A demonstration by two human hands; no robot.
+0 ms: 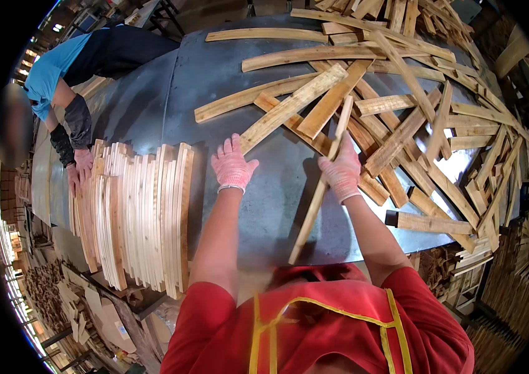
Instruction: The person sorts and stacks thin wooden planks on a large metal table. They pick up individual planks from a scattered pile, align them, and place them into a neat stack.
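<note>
My right hand point(342, 169), in a pinkish-white glove, is closed around a narrow wooden slat point(309, 215). That slat stands tilted, its near end toward my body and its far end over the jumbled slats. My left hand point(233, 164), gloved the same way, is open, thumb and fingers apart. Its fingertips are at the near end of a pale wooden slat point(292, 111) that lies slantwise on the pile; whether they touch it I cannot tell. Left of this hand, a row of slats point(152, 212) stands packed side by side at the table's near left.
A heap of loose slats point(401, 134) covers the right and far side of the grey metal table point(258, 212). At the left, a co-worker in a blue shirt point(59, 68) leans over, gloved hands point(81, 167) on the packed row. More wood stacks point(514, 293) stand beyond the table's right edge.
</note>
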